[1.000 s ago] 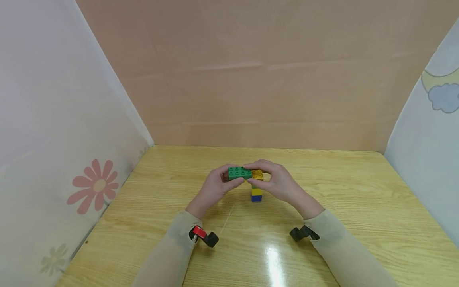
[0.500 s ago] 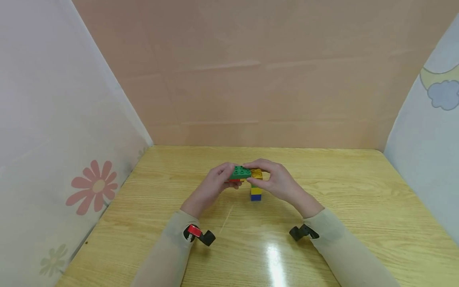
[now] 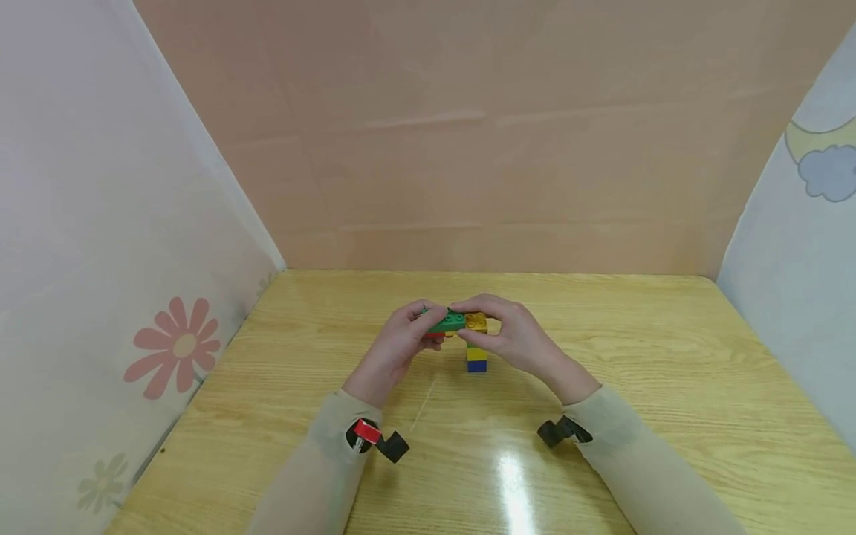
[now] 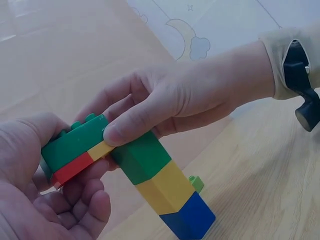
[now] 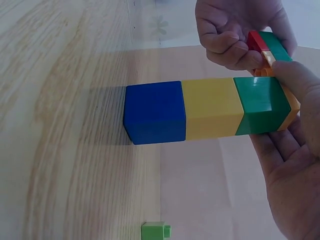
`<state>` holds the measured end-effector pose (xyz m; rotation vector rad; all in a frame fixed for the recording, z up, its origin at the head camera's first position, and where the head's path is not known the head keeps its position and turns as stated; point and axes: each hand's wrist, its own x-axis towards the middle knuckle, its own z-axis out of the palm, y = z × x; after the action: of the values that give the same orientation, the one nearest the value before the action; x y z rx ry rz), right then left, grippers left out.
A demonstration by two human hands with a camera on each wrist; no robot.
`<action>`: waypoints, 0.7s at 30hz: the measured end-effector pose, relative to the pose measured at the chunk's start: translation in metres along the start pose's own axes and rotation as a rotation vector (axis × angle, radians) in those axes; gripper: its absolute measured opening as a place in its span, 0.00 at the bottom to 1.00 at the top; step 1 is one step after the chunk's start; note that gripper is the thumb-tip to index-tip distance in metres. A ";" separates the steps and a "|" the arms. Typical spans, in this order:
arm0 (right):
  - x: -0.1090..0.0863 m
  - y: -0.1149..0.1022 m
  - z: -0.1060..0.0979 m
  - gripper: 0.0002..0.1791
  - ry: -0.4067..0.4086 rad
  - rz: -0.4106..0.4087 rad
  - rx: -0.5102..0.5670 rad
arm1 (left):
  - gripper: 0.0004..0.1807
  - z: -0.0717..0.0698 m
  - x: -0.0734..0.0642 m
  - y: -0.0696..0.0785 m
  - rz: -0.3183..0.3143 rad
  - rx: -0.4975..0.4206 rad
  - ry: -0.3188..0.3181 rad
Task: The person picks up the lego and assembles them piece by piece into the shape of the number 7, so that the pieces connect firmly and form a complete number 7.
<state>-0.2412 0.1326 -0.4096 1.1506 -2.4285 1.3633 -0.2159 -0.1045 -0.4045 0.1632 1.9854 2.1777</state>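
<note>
A tower of toy building bricks stands upright on the table: a blue brick (image 5: 155, 112) lowest, then a yellow brick (image 5: 212, 107) and a green one (image 5: 262, 105), topped by a yellow studded brick (image 3: 476, 322). Out to the left at the top reaches a long green brick (image 4: 77, 142), with a thin red brick (image 4: 72, 170) and a small yellow piece (image 4: 100, 151) underneath. My left hand (image 3: 396, 342) grips the outer end of the long green brick, thumb on top and fingers curled below. My right hand (image 3: 511, 338) pinches its inner end, thumb on the near side.
A small light green brick (image 5: 152, 231) stands on the wooden table (image 3: 602, 334) behind the tower. A peach-coloured back panel (image 3: 495, 148) rises past the table's far edge. Patterned white panels (image 3: 100, 223) flank both sides.
My left thumb has shifted from the long green brick's near side onto its top, and the red brick below has come into view. My right hand keeps nearly the same hold.
</note>
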 end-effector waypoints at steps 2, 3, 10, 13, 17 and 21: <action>0.000 0.000 0.000 0.24 0.002 0.007 0.004 | 0.13 0.001 0.000 0.000 0.005 0.004 0.015; 0.000 -0.001 0.000 0.24 0.003 0.010 0.007 | 0.13 0.002 0.000 0.000 0.007 0.006 0.020; 0.000 -0.001 0.000 0.24 0.003 0.017 0.014 | 0.12 0.004 -0.002 0.002 0.006 0.023 0.045; 0.000 0.000 -0.001 0.24 0.005 0.018 0.011 | 0.12 0.005 -0.001 0.003 0.008 0.032 0.052; 0.000 0.002 0.000 0.23 0.009 0.026 0.020 | 0.14 0.004 0.001 0.002 0.002 0.047 0.049; -0.002 0.005 0.002 0.23 0.009 0.043 0.033 | 0.16 -0.002 0.002 -0.001 0.007 0.068 -0.008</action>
<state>-0.2425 0.1332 -0.4149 1.1038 -2.4473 1.4229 -0.2186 -0.1057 -0.4062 0.1888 2.0586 2.1121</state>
